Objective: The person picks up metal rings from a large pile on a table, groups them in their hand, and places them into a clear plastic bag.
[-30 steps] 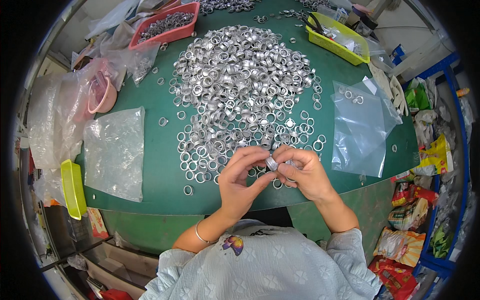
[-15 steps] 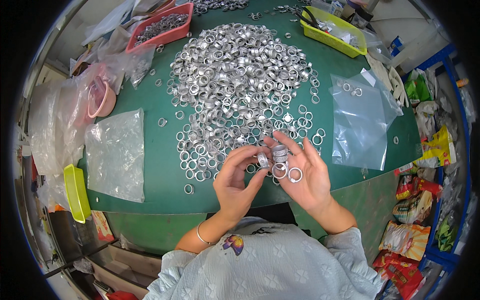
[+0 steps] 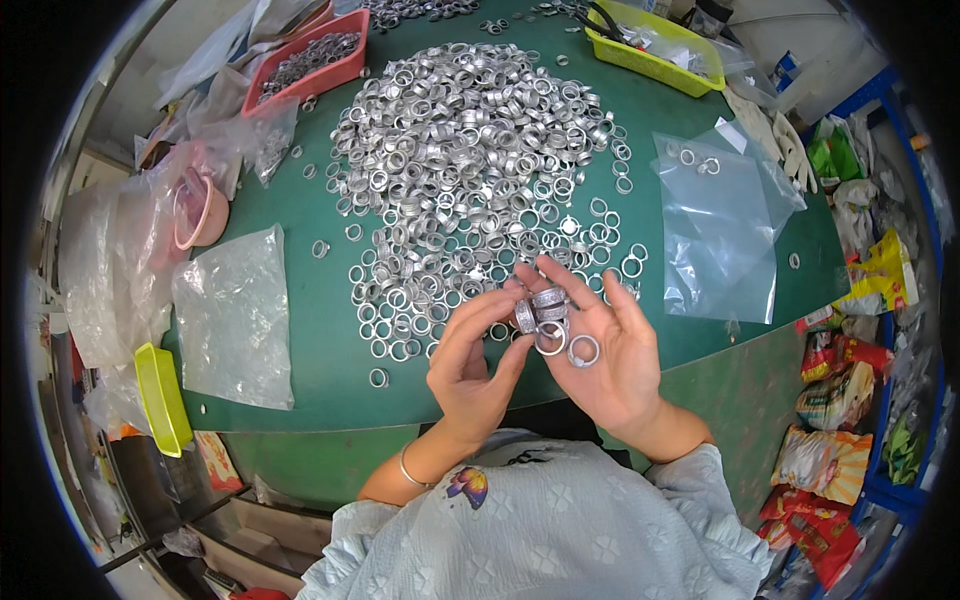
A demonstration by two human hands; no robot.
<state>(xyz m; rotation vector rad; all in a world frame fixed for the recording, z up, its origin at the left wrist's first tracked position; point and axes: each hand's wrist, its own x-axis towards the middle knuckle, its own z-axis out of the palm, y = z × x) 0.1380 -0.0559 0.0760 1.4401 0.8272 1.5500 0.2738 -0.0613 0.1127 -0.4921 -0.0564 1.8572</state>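
The right hand [image 3: 610, 360] lies palm-up, fingers apart, cradling rings [image 3: 556, 320] while the left hand [image 3: 475, 365] seemingly pinches one at 12 o'clock, beside the pile [image 3: 470, 150].

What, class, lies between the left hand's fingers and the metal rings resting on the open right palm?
Nothing visible. The left hand already pinches one ring at the right hand, beside loose rings on the palm, just in front of the ring heap.

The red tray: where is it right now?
Head view, far left of the table: the red tray sits beside the ring pile's upper-left edge, with crumpled clear bags just below it.
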